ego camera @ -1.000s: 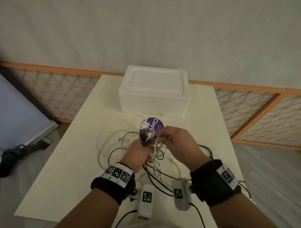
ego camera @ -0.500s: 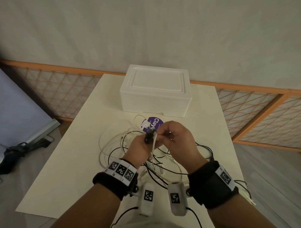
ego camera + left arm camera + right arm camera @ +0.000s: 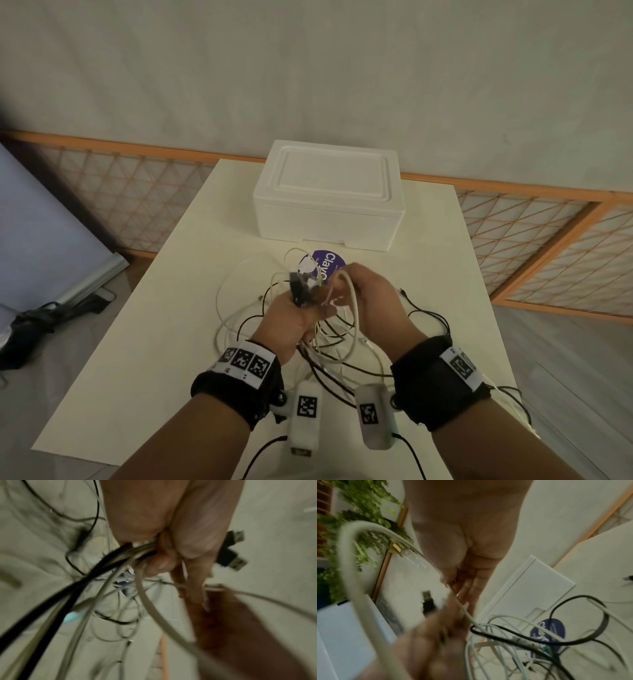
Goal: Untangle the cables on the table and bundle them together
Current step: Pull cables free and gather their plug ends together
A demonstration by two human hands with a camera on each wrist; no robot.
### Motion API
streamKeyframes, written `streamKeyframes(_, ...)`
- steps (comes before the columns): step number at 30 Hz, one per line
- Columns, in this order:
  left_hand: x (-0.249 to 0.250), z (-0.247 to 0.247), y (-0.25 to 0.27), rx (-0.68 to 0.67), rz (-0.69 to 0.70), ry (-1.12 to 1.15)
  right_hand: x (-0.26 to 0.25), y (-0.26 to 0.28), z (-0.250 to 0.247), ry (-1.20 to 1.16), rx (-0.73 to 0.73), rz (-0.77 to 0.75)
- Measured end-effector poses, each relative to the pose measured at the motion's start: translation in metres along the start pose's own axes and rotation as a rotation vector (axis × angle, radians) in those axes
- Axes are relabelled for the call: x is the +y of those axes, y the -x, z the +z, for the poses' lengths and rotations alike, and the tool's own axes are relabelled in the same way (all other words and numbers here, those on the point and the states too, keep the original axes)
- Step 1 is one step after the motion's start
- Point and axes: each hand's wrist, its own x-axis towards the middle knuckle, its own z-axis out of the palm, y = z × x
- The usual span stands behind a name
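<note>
Just beyond my grip a purple round label is lying, and behind it a white foam box is standing on the table. My left hand is squeezing the gathered cables above the tangle, plugs up. My right hand is pinching a white cable beside it.

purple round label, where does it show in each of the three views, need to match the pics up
Head: the purple round label lies on the table just past the hands, before the white foam box.
Left wrist: only a small blurred blue patch behind the cables, probably the label; cannot tell for sure.
Right wrist: lower right, under the cable tangle.
Shared landmark: black USB plugs in the left hand.
</note>
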Motion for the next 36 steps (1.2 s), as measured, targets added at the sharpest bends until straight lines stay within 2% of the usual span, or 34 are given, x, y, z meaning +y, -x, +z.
streamKeyframes(2, -0.007, 0.0, -0.003, 0.056, -0.043, -0.124, -0.009, -0.003, -0.005, -0.063, 0.099, -0.028)
streamKeyframes(4, -0.011, 0.001, -0.006, 0.121, -0.062, -0.132, -0.013, -0.006, -0.008, -0.056, 0.094, -0.048)
streamKeyframes(5, -0.01, 0.001, -0.006, 0.143, -0.067, -0.093, -0.011, -0.006, -0.007, -0.06, 0.058, -0.021)
streamKeyframes(8, -0.002, 0.001, -0.005, 0.111, -0.026, 0.07, -0.002, -0.007, 0.0, -0.258, -0.107, 0.269)
streamKeyframes(10, 0.005, 0.0, -0.003, 0.097, 0.002, 0.153, 0.0, -0.005, -0.001, -0.146, -0.199, 0.277)
streamKeyframes(14, 0.009, -0.002, -0.002, 0.059, 0.008, 0.268, -0.004, -0.005, -0.004, -0.223, -0.369, 0.294)
streamKeyframes(16, 0.012, 0.001, -0.002, 0.041, 0.011, 0.285, -0.002, -0.006, 0.001, 0.067, -0.438, 0.213)
streamKeyframes(18, 0.012, 0.004, -0.002, 0.026, 0.042, 0.273, 0.001, -0.006, 0.006, 0.357, -0.407, 0.03)
streamKeyframes(19, 0.01, 0.004, -0.003, 0.033, 0.068, 0.243, -0.001, -0.007, 0.007, 0.364, -0.364, -0.007)
streamKeyframes(21, 0.002, 0.0, -0.005, 0.076, 0.114, 0.155, -0.006, -0.011, 0.006, 0.227, -0.249, -0.021)
streamKeyframes(24, -0.007, -0.009, -0.01, 0.137, 0.062, 0.041, -0.004, -0.017, 0.005, 0.166, -0.107, -0.044)
streamKeyframes(26, -0.011, -0.01, -0.012, 0.144, 0.016, 0.015, -0.01, -0.017, 0.002, 0.135, -0.115, 0.015)
streamKeyframes(28, -0.012, -0.008, -0.013, 0.154, 0.008, 0.003, -0.014, -0.019, -0.001, -0.099, -0.107, 0.079)
streamKeyframes(31, -0.008, -0.006, -0.014, 0.162, 0.047, -0.002, -0.02, -0.024, -0.005, -0.382, -0.016, 0.091)
streamKeyframes(32, -0.005, -0.005, -0.014, 0.147, 0.066, 0.014, -0.021, -0.025, -0.004, -0.393, 0.007, 0.122)
streamKeyframes(34, 0.0, -0.004, -0.013, 0.107, 0.07, 0.05, -0.018, -0.025, -0.001, -0.329, -0.009, 0.066)
streamKeyframes(36, 0.001, -0.006, -0.016, 0.091, 0.076, -0.041, -0.025, -0.026, 0.0, -0.384, -0.019, -0.003)
